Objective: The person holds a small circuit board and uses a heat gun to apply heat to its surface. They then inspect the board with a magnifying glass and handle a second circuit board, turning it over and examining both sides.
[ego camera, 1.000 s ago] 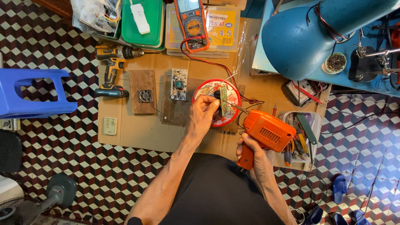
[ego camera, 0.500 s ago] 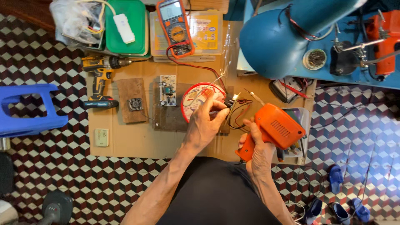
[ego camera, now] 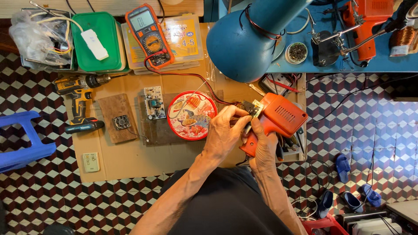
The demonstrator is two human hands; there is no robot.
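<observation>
Left hand [ego camera: 224, 135] has come off the red round tin [ego camera: 192, 115] and now pinches a small circuit board [ego camera: 254, 109] at the orange soldering gun [ego camera: 274, 122], right hand [ego camera: 262, 148] wrapped around its grip, so looks like soldering's abt to start imo.

A brown cardboard sheet [ego camera: 130, 161] on the tiled floor [ego camera: 43, 196] holds a round red tin lid [ego camera: 191, 115], circuit board [ego camera: 153, 102] and yellow drill [ego camera: 78, 102], all left of the hands.

Bare forearms, left hand [ego camera: 224, 135] and right hand [ego camera: 263, 146] ungloved, black garment over the lap
</observation>
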